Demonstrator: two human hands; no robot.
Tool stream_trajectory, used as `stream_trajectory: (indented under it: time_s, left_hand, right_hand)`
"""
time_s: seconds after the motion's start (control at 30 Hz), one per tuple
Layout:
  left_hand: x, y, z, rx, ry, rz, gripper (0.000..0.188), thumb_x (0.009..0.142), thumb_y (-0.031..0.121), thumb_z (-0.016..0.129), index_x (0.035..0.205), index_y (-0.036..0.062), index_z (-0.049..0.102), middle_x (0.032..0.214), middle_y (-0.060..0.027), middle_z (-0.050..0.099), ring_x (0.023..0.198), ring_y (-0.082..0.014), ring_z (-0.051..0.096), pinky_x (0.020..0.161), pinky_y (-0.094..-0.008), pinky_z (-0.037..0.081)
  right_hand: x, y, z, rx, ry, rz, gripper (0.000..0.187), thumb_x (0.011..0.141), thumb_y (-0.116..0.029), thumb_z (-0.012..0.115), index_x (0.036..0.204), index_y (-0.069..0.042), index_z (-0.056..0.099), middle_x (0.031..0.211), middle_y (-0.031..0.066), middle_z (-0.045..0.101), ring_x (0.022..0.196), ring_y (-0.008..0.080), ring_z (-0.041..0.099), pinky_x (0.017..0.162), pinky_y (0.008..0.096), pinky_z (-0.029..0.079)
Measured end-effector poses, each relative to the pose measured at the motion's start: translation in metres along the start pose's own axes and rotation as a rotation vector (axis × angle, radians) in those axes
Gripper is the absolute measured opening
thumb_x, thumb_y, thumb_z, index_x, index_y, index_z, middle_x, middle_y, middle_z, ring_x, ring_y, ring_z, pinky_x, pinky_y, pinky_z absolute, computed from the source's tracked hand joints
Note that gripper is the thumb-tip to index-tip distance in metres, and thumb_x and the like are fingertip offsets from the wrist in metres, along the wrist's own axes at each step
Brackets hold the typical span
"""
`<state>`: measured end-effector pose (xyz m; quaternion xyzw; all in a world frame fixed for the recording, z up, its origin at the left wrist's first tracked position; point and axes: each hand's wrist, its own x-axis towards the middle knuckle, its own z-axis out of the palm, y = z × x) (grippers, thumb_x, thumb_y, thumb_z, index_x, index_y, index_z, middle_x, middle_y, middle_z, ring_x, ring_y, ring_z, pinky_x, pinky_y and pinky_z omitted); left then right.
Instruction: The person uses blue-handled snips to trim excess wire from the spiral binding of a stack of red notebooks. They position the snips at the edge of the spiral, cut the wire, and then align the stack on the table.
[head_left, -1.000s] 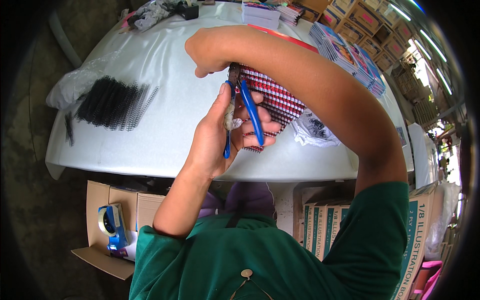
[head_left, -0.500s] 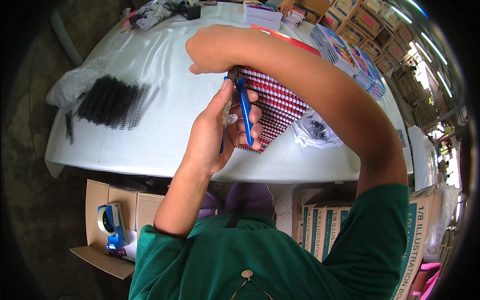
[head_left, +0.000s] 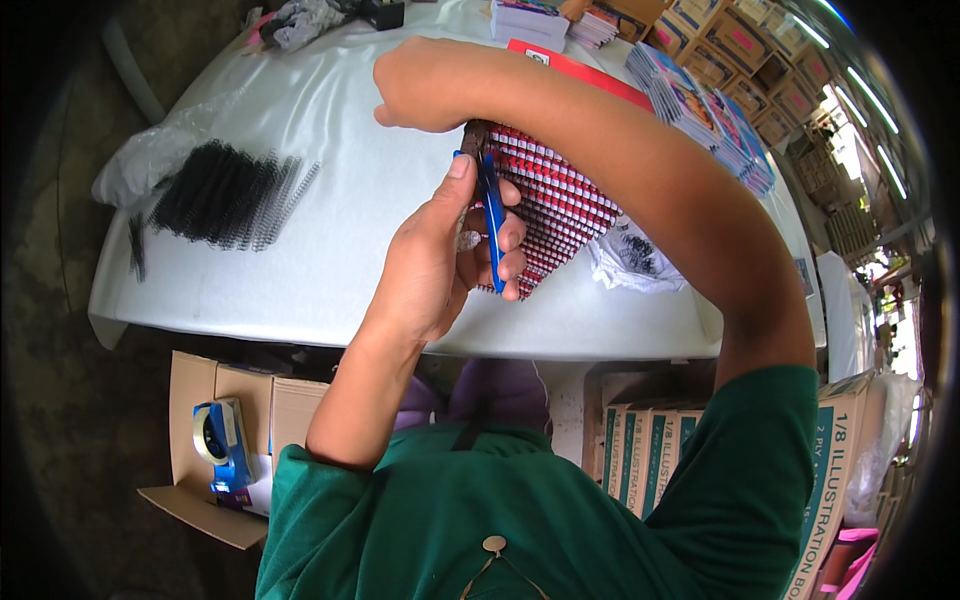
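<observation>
In my left hand (head_left: 425, 250) is a pair of pliers (head_left: 493, 225) with blue handles, my fingers wrapped round the grips. The dark jaws point away from me, at the upper left corner of a stack of red spiral-bound books (head_left: 555, 200) with black coils along their edges. My right arm crosses over the stack. Beyond the jaws, my right hand (head_left: 425, 88) is closed in a fist; what it grips, if anything, is hidden. A red cover (head_left: 580, 68) shows behind that forearm.
Loose black coils (head_left: 225, 195) lie on the white-covered table (head_left: 250, 300) at left, beside a clear plastic bag (head_left: 150, 165). A white bag (head_left: 640, 255) with coil scraps sits right of the books. Book stacks (head_left: 690, 100) stand far right. Below are cartons (head_left: 245, 395) and a tape dispenser (head_left: 222, 445).
The plier handles have come closer together in my left hand. My right fist has shifted slightly farther away, and the whole view has moved a little.
</observation>
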<state>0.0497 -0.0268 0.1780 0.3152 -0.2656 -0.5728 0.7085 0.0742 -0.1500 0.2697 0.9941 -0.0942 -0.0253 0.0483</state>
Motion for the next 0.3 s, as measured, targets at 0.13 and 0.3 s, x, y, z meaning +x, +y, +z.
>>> stream_trajectory:
  time_s: [0.13, 0.3]
  left_hand:
    - [0.0010, -0.0051, 0.0036, 0.017, 0.033, 0.016, 0.048, 0.095, 0.051, 0.033, 0.098, 0.0058, 0.048, 0.071, -0.0041, 0.047, 0.057, -0.0138, 0.046, 0.051, -0.0291, 0.043]
    - [0.0011, -0.0107, 0.0043, 0.085, 0.098, 0.056, 0.048, 0.094, 0.052, 0.032, 0.104, 0.0076, 0.049, 0.074, -0.0062, 0.051, 0.061, -0.0183, 0.053, 0.054, -0.0332, 0.047]
  right_hand:
    - [0.0001, 0.0033, 0.0031, -0.031, 0.034, -0.063, 0.035, 0.085, -0.028, 0.055, 0.081, 0.006, 0.063, 0.077, 0.0230, 0.063, 0.071, 0.0351, 0.063, 0.067, 0.0436, 0.050]
    - [0.0006, 0.0023, 0.0015, -0.054, 0.071, -0.066, 0.038, 0.085, -0.030, 0.055, 0.075, 0.005, 0.064, 0.073, 0.0228, 0.063, 0.070, 0.0352, 0.063, 0.067, 0.0426, 0.050]
